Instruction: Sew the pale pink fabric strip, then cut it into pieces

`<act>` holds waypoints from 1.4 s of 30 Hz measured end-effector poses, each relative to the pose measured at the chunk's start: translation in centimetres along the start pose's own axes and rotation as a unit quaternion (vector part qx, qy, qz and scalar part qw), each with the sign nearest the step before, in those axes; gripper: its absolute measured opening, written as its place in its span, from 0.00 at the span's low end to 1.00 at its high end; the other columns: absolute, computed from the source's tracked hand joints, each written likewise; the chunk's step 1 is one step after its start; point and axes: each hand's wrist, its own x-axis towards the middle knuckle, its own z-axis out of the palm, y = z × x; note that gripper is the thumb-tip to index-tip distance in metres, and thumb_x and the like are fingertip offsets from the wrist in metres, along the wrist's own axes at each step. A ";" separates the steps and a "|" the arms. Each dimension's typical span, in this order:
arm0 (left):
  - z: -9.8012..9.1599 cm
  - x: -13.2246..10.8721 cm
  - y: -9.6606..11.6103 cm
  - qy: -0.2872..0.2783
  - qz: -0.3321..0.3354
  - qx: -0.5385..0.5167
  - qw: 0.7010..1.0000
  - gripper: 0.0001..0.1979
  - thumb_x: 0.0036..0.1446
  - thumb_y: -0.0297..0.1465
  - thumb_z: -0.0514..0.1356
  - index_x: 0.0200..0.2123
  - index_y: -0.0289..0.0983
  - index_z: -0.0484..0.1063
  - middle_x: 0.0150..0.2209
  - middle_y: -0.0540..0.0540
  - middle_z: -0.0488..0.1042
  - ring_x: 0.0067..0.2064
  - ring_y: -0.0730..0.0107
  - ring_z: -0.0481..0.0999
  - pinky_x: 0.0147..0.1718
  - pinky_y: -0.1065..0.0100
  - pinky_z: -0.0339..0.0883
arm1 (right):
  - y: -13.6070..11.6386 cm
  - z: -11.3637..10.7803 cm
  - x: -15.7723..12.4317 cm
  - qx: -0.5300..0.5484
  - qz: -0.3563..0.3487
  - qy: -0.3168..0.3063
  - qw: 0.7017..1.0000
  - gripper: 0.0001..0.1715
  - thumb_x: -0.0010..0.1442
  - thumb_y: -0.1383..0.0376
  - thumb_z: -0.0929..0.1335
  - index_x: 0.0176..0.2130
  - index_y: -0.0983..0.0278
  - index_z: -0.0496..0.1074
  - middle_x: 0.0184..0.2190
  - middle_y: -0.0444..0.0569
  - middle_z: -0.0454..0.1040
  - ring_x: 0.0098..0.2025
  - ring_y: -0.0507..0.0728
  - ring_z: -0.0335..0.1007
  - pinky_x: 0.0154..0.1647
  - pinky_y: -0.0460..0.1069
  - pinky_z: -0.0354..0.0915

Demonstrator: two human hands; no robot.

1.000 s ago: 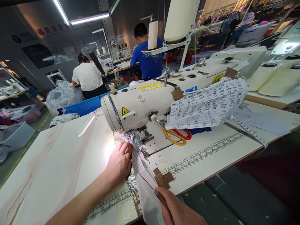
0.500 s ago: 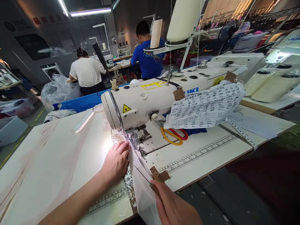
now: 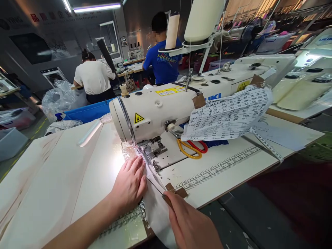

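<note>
My left hand (image 3: 129,181) lies over pale, thin fabric (image 3: 158,214) just in front of the needle area of a white sewing machine (image 3: 155,116). Its fingers are stretched toward the presser foot (image 3: 140,149), and the thumb is apart from them. In my right hand (image 3: 192,221) is an awl-like tool (image 3: 156,187) with a thin, dark pointed shaft; my fingers hide most of its handle. The shaft points up and left across the fabric, its tip close to my left thumb. The fabric runs under the presser foot and hangs over the table's front edge.
Yellow and red scissor handles (image 3: 193,149) lie beside the machine. A handwritten sheet (image 3: 225,116) is taped to its arm. Measuring tape (image 3: 267,145) droops at the right. Thread cones (image 3: 203,20) stand above. Two people sit at machines farther back.
My left thumb has moved outward from beside the fingers. My right hand and the tool have shifted slightly up and left. The whole view has tilted a little.
</note>
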 end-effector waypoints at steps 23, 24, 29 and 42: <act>0.4 -0.5 0.7 0.013 0.006 0.001 1.000 0.22 0.64 0.31 0.47 0.58 0.29 0.63 0.60 0.32 0.65 0.61 0.47 0.62 0.57 0.44 0.63 | -0.5 0.4 2.6 -0.036 -0.017 0.033 0.999 0.17 0.64 0.75 0.53 0.46 0.64 0.64 0.30 0.49 0.76 0.27 0.54 0.74 0.22 0.44 0.62; 0.4 -0.4 0.6 0.016 0.003 -0.002 1.000 0.22 0.64 0.31 0.47 0.58 0.30 0.63 0.59 0.33 0.65 0.61 0.47 0.63 0.57 0.44 0.63 | -0.6 0.4 2.8 -0.035 -0.017 0.037 0.999 0.17 0.64 0.75 0.54 0.45 0.64 0.64 0.30 0.49 0.76 0.27 0.54 0.74 0.22 0.45 0.61; 0.3 0.0 0.0 0.013 0.001 -0.013 1.000 0.21 0.62 0.30 0.47 0.56 0.29 0.64 0.58 0.31 0.66 0.61 0.46 0.62 0.57 0.43 0.62 | -1.0 0.3 3.8 -0.031 -0.013 0.048 0.998 0.16 0.61 0.76 0.55 0.43 0.63 0.64 0.27 0.47 0.75 0.25 0.54 0.73 0.24 0.46 0.61; -1.1 0.6 0.2 0.055 0.012 -0.008 0.998 0.13 0.58 0.25 0.50 0.45 0.33 0.67 0.46 0.35 0.70 0.52 0.49 0.68 0.47 0.45 0.67 | -1.2 1.0 4.6 -0.036 -0.004 0.042 0.998 0.16 0.62 0.76 0.55 0.42 0.63 0.64 0.25 0.44 0.74 0.23 0.54 0.74 0.23 0.46 0.59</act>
